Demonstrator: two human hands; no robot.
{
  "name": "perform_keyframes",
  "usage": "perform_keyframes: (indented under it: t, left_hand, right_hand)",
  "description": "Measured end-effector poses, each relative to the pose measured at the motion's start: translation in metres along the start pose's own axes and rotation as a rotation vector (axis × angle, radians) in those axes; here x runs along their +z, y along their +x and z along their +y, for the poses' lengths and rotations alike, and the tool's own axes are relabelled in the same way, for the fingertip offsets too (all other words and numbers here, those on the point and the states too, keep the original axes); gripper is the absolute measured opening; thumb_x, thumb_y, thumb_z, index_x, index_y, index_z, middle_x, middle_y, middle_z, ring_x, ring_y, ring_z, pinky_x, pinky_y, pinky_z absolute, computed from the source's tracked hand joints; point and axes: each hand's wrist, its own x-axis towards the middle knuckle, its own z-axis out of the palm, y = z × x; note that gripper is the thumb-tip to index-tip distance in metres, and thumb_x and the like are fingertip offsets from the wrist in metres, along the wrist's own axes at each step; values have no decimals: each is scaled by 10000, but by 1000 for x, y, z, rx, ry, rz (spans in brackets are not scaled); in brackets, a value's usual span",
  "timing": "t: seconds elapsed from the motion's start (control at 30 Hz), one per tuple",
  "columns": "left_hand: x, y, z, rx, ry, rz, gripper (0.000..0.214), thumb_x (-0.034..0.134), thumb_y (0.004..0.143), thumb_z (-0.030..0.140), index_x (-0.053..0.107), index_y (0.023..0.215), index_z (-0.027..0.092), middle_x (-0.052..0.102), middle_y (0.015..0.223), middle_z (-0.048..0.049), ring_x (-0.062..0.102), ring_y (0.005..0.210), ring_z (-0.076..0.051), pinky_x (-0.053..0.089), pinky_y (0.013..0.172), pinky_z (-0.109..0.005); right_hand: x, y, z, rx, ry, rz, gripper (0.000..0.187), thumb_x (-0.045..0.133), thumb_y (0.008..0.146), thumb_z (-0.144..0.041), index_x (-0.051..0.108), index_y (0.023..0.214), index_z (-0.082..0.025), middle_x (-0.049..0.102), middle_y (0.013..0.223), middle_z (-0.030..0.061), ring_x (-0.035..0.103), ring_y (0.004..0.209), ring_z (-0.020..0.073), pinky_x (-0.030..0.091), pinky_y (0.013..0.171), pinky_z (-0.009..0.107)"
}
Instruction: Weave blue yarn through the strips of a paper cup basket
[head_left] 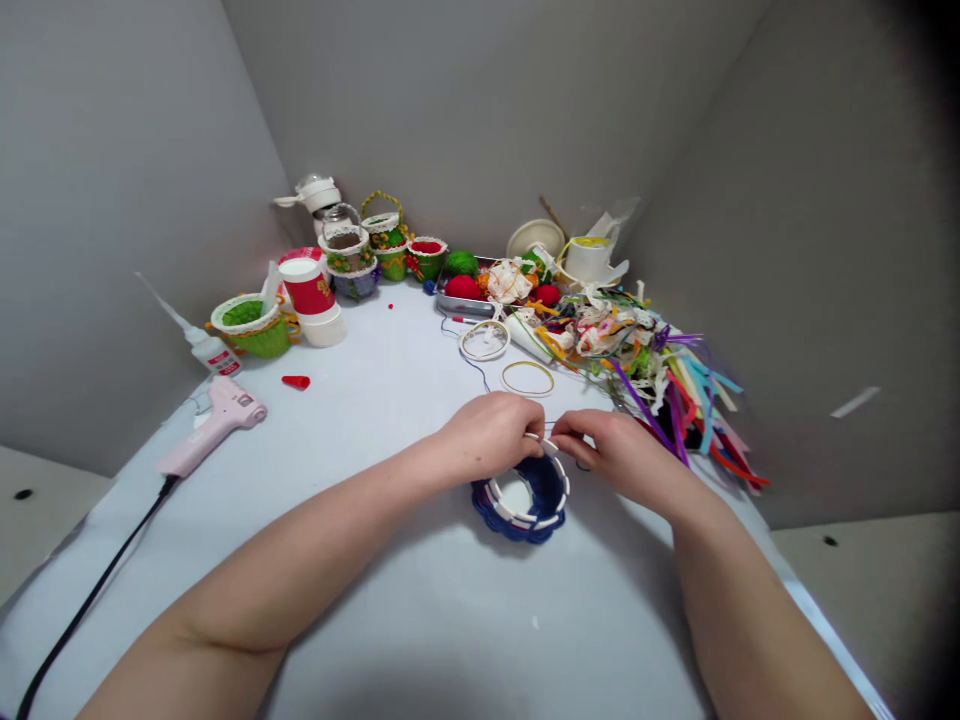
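Note:
A small round basket (551, 487) of dark blue yarn woven around white upright strips sits on the table before me. My left hand (499, 432) is closed on the far side of its rim, thumb and fingers pinched together. Beside the rim, my right hand (607, 445) pinches dark blue yarn, a bit of which shows below its fingertips. A thin strand of dark blue yarn (474, 362) runs across the table toward my hands. Just beyond them lie a gold ring (527, 391) and a white ring (484, 356). My fingers partly cover the basket's far rim.
A pink glue gun (217, 425), a glue bottle (214, 352) and a red cap (296, 382) lie left. Finished small baskets (352, 275) and a red-and-white cup (309, 295) stand behind. A metal tray (457, 303) holds yarn balls; ribbons and trimmings (630, 345) pile up right.

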Motion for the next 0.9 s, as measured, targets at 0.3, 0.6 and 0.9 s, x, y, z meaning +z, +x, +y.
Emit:
perform_keyframes:
  t: [0.3,0.6,0.9]
  left_hand:
    - [4,-1,-1,-28,-42,26,166,529,808,313,653,814,204,677,797,-11,579,752,-156,378,631,-243]
    - [4,2,2,-51,8,17,215,495,814,309,680,830,202,692,825,-34,595,781,-175,412,660,-261]
    - [5,2,2,-55,11,8,215,503,813,324,680,839,205,701,859,-38,608,819,-192,438,693,-280]
  right_hand:
    - [-21,-21,3,-40,115,-73,218,500,878,-363,652,877,-207,674,787,21,580,678,142,417,604,242]
    - [-14,-23,-23,-160,25,118,175,463,921,-293,614,919,-205,646,858,51,571,801,173,413,710,284]
    - [-18,-27,-21,-222,49,-60,199,438,934,-279,619,909,-200,641,828,42,566,759,154,420,681,272]
